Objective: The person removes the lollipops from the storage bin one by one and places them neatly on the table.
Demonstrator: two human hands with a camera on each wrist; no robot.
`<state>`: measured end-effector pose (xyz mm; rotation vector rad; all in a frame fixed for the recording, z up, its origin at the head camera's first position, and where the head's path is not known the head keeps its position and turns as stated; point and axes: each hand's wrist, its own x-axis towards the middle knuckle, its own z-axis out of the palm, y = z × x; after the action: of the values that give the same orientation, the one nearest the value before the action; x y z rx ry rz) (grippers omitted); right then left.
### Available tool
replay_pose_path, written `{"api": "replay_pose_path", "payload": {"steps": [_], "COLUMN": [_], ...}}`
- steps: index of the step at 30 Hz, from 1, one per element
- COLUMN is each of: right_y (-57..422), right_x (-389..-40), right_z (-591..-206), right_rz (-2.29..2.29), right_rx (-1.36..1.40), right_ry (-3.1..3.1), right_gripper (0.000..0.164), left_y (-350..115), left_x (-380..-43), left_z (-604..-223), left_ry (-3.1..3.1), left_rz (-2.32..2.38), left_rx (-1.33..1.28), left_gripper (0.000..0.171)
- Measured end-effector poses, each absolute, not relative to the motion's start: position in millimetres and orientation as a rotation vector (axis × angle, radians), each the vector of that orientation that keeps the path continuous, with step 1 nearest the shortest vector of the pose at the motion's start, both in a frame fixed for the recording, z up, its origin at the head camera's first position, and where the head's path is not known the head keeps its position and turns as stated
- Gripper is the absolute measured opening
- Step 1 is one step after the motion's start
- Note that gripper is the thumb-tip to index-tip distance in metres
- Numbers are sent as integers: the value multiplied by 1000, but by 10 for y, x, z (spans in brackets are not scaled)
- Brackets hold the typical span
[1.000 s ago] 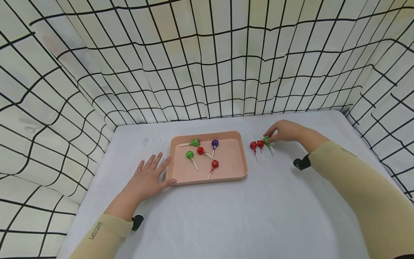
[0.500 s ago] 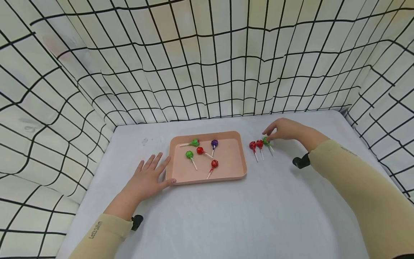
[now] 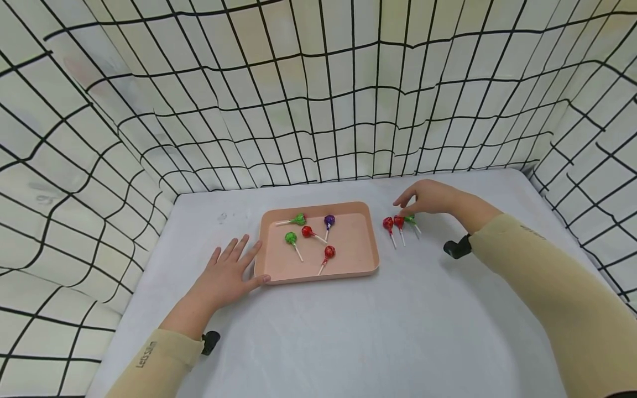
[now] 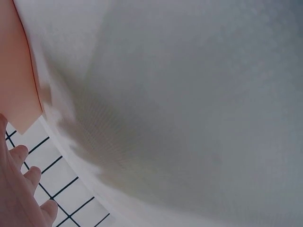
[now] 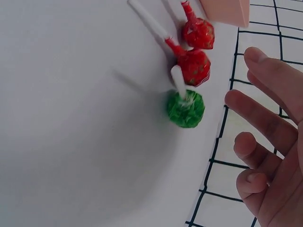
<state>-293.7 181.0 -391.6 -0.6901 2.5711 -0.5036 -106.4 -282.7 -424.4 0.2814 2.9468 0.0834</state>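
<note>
My left hand [image 3: 226,276] lies with spread fingers at the left edge of a pink tray [image 3: 355,243], thumb on its near left corner. Right of the tray, three lollipops lie side by side: a red lollipop [image 3: 388,223], another red lollipop [image 3: 398,222] and a green lollipop [image 3: 410,219]. Over the far end of this row is my right hand [image 3: 433,198], holding nothing. The right wrist view shows its fingers [image 5: 260,123] loosely bent and apart from the green lollipop [image 5: 186,111]. In the head view the fingertips partly cover the row's candy heads.
Several more lollipops rest in the tray, among them a purple lollipop [image 3: 329,220] and a green lollipop [image 3: 291,238]. White cloth [image 3: 328,342] covers the table. A black-lined grid backdrop [image 3: 343,110] encloses the far side and both flanks.
My right hand has come off the green lollipop and shifted slightly left, over the red one beside it. The left hand and the tray have stayed in place.
</note>
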Motion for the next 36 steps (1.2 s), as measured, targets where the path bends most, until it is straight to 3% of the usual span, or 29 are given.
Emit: {"api": "replay_pose_path", "payload": {"steps": [36], "right_y": [675], "right_x": [-2684], "right_z": [-3803], "right_rz": [-492], "right_rx": [-918], "right_ry": [2466], "right_gripper": [34], "left_y": [-2847], "left_x": [-1064], "left_z": [-4273], "left_ry": [2943], "left_rz": [106], "left_rx": [266], "left_gripper": [94]}}
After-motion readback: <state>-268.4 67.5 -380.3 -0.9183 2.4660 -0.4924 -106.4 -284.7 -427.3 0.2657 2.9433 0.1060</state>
